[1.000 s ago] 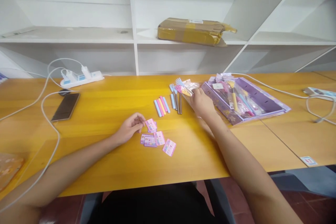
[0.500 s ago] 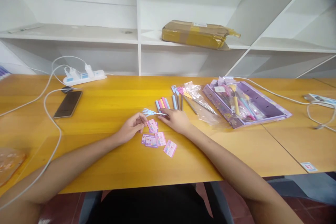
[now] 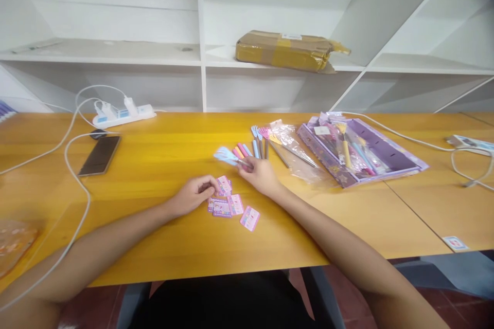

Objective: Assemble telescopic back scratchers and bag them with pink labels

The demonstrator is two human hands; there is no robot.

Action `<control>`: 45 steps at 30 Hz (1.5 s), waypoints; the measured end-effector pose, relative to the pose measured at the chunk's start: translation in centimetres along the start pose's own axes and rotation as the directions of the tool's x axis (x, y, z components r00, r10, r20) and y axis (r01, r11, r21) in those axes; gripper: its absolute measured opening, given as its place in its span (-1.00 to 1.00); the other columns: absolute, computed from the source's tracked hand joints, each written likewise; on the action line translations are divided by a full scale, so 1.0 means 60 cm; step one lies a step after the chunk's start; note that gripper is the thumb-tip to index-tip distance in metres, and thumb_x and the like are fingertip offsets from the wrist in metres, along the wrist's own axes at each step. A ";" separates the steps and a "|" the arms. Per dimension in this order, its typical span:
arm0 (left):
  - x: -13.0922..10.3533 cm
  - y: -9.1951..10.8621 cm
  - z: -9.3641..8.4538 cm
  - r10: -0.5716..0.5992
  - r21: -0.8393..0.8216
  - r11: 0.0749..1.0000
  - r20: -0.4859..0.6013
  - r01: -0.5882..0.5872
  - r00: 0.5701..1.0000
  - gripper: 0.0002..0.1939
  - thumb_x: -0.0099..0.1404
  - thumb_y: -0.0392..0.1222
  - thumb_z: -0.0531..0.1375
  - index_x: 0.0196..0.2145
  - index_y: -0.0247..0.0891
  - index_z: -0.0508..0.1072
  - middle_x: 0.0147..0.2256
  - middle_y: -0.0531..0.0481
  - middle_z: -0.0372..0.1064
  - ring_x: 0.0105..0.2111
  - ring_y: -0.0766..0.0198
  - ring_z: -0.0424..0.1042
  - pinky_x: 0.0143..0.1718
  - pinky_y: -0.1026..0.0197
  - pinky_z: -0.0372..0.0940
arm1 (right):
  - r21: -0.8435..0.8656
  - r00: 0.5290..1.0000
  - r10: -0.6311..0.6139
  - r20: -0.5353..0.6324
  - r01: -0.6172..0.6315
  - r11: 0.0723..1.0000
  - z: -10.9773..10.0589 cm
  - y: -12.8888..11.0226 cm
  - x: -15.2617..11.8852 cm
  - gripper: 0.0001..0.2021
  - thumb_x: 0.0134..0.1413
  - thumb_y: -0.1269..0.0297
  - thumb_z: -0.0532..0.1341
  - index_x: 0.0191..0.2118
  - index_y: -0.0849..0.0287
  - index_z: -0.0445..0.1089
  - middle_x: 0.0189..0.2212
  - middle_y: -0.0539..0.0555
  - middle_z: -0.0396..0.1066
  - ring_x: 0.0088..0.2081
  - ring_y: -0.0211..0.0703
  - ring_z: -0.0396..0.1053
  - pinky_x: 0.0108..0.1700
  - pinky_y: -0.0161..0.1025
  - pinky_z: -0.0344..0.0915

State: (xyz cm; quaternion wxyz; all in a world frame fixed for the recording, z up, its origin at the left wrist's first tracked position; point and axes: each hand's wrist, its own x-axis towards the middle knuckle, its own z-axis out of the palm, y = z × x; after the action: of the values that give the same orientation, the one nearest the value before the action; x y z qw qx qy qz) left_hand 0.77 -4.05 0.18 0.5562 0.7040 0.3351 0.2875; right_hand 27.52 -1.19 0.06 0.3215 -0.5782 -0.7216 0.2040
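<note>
Right grip (image 3: 261, 175) pinches the blue-headed tool (image 3: 225, 155) by its rod, head jutting left.

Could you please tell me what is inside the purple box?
Inside the purple box lie clear bags; a yellow handle and a blue handle show. Whatever lies underneath is covered, so I cannot tell.

Before you, a yellow-brown wooden desk (image 3: 185, 249) fronts white open-compartment shelving (image 3: 123, 25); below you, dark-red tiled floor (image 3: 98, 306).

Remotely, I see an office-like room: white boxy shelving (image 3: 201, 51) behind a long yellow-brown wooden desk (image 3: 173, 149).
</note>
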 end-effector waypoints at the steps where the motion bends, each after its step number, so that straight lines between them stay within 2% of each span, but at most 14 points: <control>1: -0.001 0.000 0.000 -0.005 0.015 1.000 0.006 0.005 1.000 -0.74 0.47 -0.01 0.17 -0.17 -0.28 0.48 -0.30 -0.01 0.45 -0.40 0.32 0.36 -0.29 0.23 0.28 | 0.108 1.000 -0.008 0.014 0.007 0.994 -0.001 -0.001 -0.001 -0.72 0.22 0.04 0.27 -0.29 0.17 0.51 -0.58 -0.08 0.28 -0.52 -0.27 0.19 -0.40 -0.30 0.09; 5: 0.001 -0.010 -0.002 -0.028 -0.014 1.000 -0.032 0.028 0.999 -0.56 0.48 0.16 0.15 -0.03 -0.31 0.49 -0.32 -0.03 0.50 -0.45 0.31 0.35 -0.34 0.23 0.25 | 0.404 0.971 -0.124 0.207 0.030 0.914 -0.001 -0.021 -0.021 -0.62 0.21 -0.09 0.30 -0.25 0.20 0.52 -0.61 -0.16 0.00 -0.54 -0.33 -0.05 -0.47 -0.31 -0.08; 8: 0.005 -0.023 -0.007 -0.026 -0.078 0.997 -0.089 0.019 0.996 -0.47 0.43 0.28 0.16 -0.15 -0.32 0.51 -0.41 0.01 0.44 -0.50 0.33 0.30 -0.40 0.24 0.19 | 0.485 0.915 -0.203 0.349 0.009 0.874 0.006 -0.042 -0.043 -0.60 0.17 -0.10 0.35 -0.28 0.20 0.47 -0.58 -0.18 -0.07 -0.53 -0.35 -0.11 -0.48 -0.32 -0.12; 10: 0.008 -0.029 -0.009 -0.023 -0.122 0.992 -0.154 0.004 0.988 -0.46 0.41 0.31 0.17 -0.26 -0.31 0.49 -0.45 0.04 0.36 -0.49 0.33 0.27 -0.40 0.24 0.18 | 0.516 0.894 -0.235 0.381 0.005 0.856 0.010 -0.049 -0.051 -0.58 0.21 -0.12 0.33 -0.33 0.20 0.44 -0.56 -0.16 -0.01 -0.52 -0.35 -0.07 -0.47 -0.33 -0.08; 12: 0.010 -0.033 -0.010 -0.011 -0.180 0.983 -0.197 -0.025 0.980 -0.48 0.42 0.29 0.18 -0.34 -0.28 0.42 -0.42 0.03 0.34 -0.44 0.32 0.28 -0.37 0.24 0.19 | 0.555 0.904 -0.238 0.354 0.002 0.832 0.011 -0.048 -0.052 -0.54 0.29 -0.18 0.24 -0.34 0.19 0.44 -0.56 -0.12 0.09 -0.50 -0.32 0.02 -0.44 -0.32 0.01; 15: 0.011 -0.030 -0.008 0.002 -0.256 0.965 -0.181 -0.049 0.983 -0.49 0.46 0.28 0.12 -0.37 -0.24 0.30 -0.38 0.03 0.31 -0.40 0.32 0.28 -0.36 0.26 0.18 | 0.632 0.961 -0.164 0.221 -0.013 0.775 0.007 -0.036 -0.042 -0.44 0.34 -0.28 0.12 -0.32 0.17 0.47 -0.55 -0.04 0.25 -0.46 -0.24 0.20 -0.37 -0.27 0.18; 17: 0.010 -0.026 -0.006 -0.023 -0.277 0.961 -0.147 -0.019 0.989 -0.51 0.48 0.29 0.08 -0.31 -0.22 0.29 -0.45 0.10 0.20 -0.49 0.36 0.18 -0.44 0.28 0.10 | 0.665 0.991 -0.097 0.095 0.009 0.747 0.001 -0.027 -0.034 -0.40 0.32 -0.33 0.10 -0.33 0.16 0.49 -0.45 0.04 0.37 -0.39 -0.18 0.30 -0.29 -0.23 0.25; 19: 0.008 -0.020 -0.004 -0.052 -0.272 0.962 -0.111 0.020 0.992 -0.55 0.51 0.27 0.06 -0.19 -0.21 0.33 -0.47 0.16 0.07 -0.54 0.39 0.06 -0.49 0.29 0.01 | 0.681 0.999 -0.032 0.030 0.003 0.732 -0.005 -0.020 -0.027 -0.38 0.30 -0.36 0.10 -0.36 0.15 0.49 -0.40 0.07 0.38 -0.40 -0.19 0.27 -0.32 -0.22 0.22; 23: 0.002 -0.010 -0.001 -0.055 -0.129 0.990 -0.050 0.048 0.997 -0.58 0.55 0.20 0.01 0.08 -0.17 0.35 -0.40 0.14 0.08 -0.51 0.37 0.02 -0.47 0.28 0.01 | 0.796 0.997 0.059 0.057 -0.081 0.600 -0.008 -0.013 -0.021 -0.47 0.28 -0.31 0.18 -0.32 0.12 0.46 -0.59 -0.07 0.14 -0.58 -0.28 0.01 -0.50 -0.26 -0.05; 26: -0.002 -0.005 0.000 -0.048 0.015 0.999 -0.013 0.048 0.999 -0.55 0.55 0.19 0.01 0.11 -0.18 0.39 -0.37 0.10 0.18 -0.45 0.33 0.09 -0.40 0.26 0.08 | 0.838 0.998 0.054 0.038 -0.061 0.542 -0.008 -0.013 -0.021 -0.59 0.22 -0.19 0.33 -0.29 0.10 0.41 -0.53 -0.07 0.31 -0.58 -0.32 0.09 -0.49 -0.27 -0.02; 29: -0.003 -0.003 -0.002 -0.038 0.104 0.994 -0.001 0.038 0.999 -0.53 0.54 0.20 0.03 0.10 -0.21 0.43 -0.34 0.05 0.28 -0.39 0.29 0.19 -0.33 0.25 0.15 | 0.849 0.998 0.018 0.062 -0.062 0.525 -0.008 -0.014 -0.022 -0.61 0.22 -0.15 0.33 -0.26 0.11 0.42 -0.44 -0.03 0.44 -0.58 -0.33 0.16 -0.49 -0.28 0.02; 38: 0.000 0.007 -0.004 0.018 0.167 0.985 0.055 -0.027 0.998 -0.56 0.57 0.13 0.00 -0.06 -0.25 0.49 -0.33 0.02 0.37 -0.29 0.22 0.34 -0.17 0.21 0.24 | 0.816 0.994 -0.034 0.101 -0.063 0.574 -0.012 -0.015 -0.025 -0.56 0.30 -0.20 0.22 -0.25 0.14 0.42 -0.47 -0.01 0.46 -0.58 -0.29 0.25 -0.48 -0.26 0.13; 42: 0.000 0.007 -0.003 0.014 0.145 0.989 0.078 -0.025 0.997 -0.53 0.57 0.08 0.02 0.25 -0.21 0.38 -0.34 0.04 0.44 -0.30 0.21 0.41 -0.13 0.17 0.29 | 0.806 0.993 -0.060 0.105 -0.050 0.590 -0.013 -0.017 -0.027 -0.53 0.28 -0.23 0.22 -0.26 0.14 0.43 -0.49 -0.01 0.43 -0.57 -0.27 0.27 -0.46 -0.25 0.19; 45: 0.000 0.003 -0.002 0.006 0.159 0.987 0.067 -0.017 0.998 -0.51 0.57 0.06 0.04 0.31 -0.19 0.31 -0.31 0.02 0.49 -0.28 0.21 0.44 -0.12 0.15 0.30 | 0.798 0.990 -0.097 0.102 -0.024 0.602 -0.014 -0.018 -0.029 -0.52 0.28 -0.23 0.22 -0.27 0.16 0.46 -0.50 -0.02 0.41 -0.56 -0.28 0.28 -0.43 -0.25 0.22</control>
State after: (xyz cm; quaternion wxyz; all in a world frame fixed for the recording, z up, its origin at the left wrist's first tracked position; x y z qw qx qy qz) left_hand 0.71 -4.01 0.39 0.5073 0.7573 0.3344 0.2396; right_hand 27.57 -3.18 1.00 0.5001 -0.3443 -0.5866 0.5359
